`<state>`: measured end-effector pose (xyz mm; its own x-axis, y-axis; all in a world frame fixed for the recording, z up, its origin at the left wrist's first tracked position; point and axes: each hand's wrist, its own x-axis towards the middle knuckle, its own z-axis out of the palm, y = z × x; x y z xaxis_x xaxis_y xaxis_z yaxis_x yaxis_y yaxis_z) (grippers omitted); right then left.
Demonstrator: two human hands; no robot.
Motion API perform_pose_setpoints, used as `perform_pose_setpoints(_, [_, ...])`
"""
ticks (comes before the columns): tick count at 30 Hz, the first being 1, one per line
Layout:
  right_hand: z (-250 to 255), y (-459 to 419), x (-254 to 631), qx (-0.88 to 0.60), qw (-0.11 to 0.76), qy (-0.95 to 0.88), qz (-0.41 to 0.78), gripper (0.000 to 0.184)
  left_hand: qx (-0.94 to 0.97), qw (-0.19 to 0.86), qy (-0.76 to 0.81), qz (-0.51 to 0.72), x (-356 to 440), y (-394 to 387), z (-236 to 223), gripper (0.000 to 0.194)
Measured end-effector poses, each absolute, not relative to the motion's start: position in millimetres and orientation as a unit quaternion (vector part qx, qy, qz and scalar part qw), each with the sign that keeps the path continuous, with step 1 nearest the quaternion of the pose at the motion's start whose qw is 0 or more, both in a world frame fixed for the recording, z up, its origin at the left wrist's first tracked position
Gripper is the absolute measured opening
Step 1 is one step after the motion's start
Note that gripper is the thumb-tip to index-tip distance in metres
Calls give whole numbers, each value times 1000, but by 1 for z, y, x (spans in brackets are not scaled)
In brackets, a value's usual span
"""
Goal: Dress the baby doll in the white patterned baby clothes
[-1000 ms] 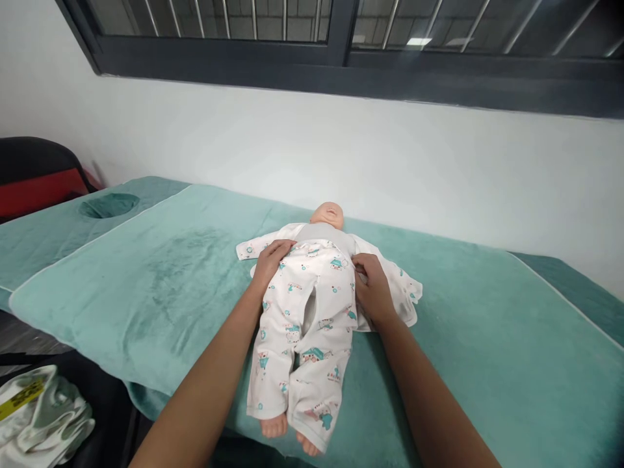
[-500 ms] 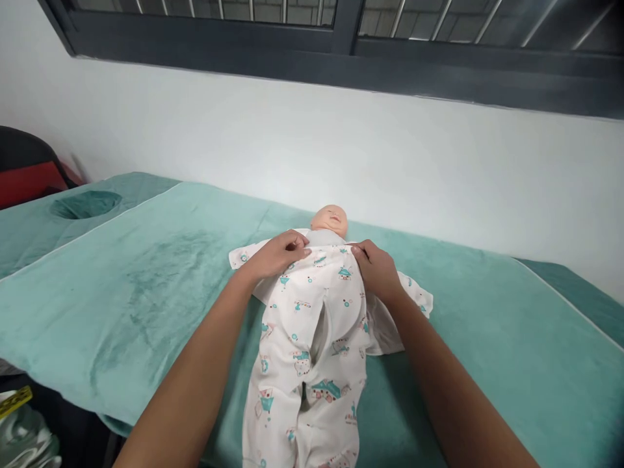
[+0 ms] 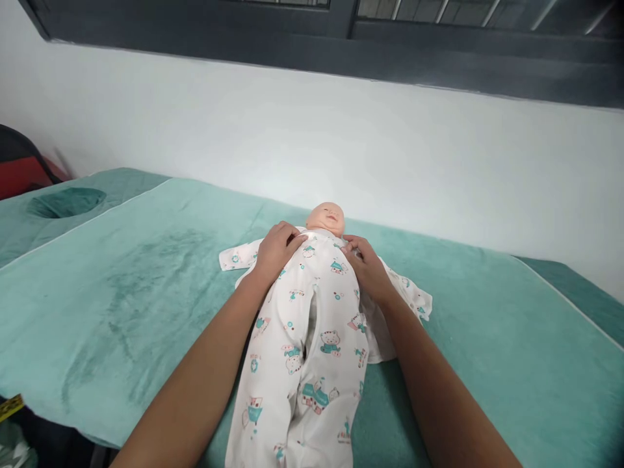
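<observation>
A baby doll point(image 3: 325, 218) lies on its back, its head towards the wall. White printed baby pants point(image 3: 336, 292) are spread over its front, the waistband close under the chin. Beneath them a white printed baby top point(image 3: 414, 296) shows, its sleeves stretched out to both sides. My left hand point(image 3: 279, 250) rests on the upper left corner of the pants, thumb and fingers slightly apart. At the upper right corner, my right hand point(image 3: 365, 263) touches the cloth with its fingers spread and gently bent. The doll's body is hidden under the clothes.
A teal plush cover point(image 3: 146, 292) lies over the bed, with a face hole point(image 3: 68, 203) at the left end. Behind is a white wall point(image 3: 244, 130) under a dark window frame point(image 3: 195, 39). A red and black chair point(image 3: 22, 166) stands at far left.
The waistband of the pants has moved up towards the doll's chin, covering the pale patch below it. My fingers have loosened from the waistband and lie on the cloth. The view has shifted slightly.
</observation>
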<state>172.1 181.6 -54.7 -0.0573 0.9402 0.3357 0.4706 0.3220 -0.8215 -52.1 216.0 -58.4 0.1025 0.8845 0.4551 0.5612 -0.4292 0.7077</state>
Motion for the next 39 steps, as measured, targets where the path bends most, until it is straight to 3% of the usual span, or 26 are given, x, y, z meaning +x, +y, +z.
perform_pose_setpoints(4, [-49, 185, 175, -501, 394, -702, 319, 25, 731, 215, 477, 438, -56, 221, -60, 20])
perform_pose_setpoints(9, [-58, 199, 176, -577, 401, -677, 220, 23, 656, 260, 560, 434, -53, 225, -57, 24])
perform_pose_setpoints(13, [-67, 206, 173, -609, 421, -647, 181, 25, 661, 276, 526, 459, -52, 228, -65, 13])
perform_pose_setpoints(15, [-69, 203, 172, -592, 441, -645, 199, 23, 669, 245, 503, 489, -54, 225, -70, 6])
perform_pose_setpoints(17, [-70, 196, 171, -565, 469, -644, 214, 18, 672, 167, 519, 501, -58, 218, -75, 10])
perform_pose_setpoints(20, [-69, 181, 171, -545, 508, -646, 166, 15, 670, 113, 548, 488, -64, 201, -78, 7])
perform_pose_setpoints(24, [-67, 164, 173, -578, 496, -643, 80, 12, 644, 231, 564, 462, -70, 178, -75, 9])
perform_pose_setpoints(29, [-70, 150, 180, -653, 380, -646, 107, 33, 628, 361, 567, 391, -80, 164, -68, 15])
perform_pose_setpoints(32, [-74, 146, 186, -642, 355, -658, 173, 30, 640, 412, 546, 351, -86, 158, -62, 11])
perform_pose_setpoints(35, [-77, 144, 189, -595, 365, -638, 325, 17, 622, 472, 512, 356, -90, 153, -56, 5])
perform_pose_setpoints(39, [-74, 141, 191, -507, 393, -574, 509, 21, 596, 545, 468, 360, -90, 148, -54, 5])
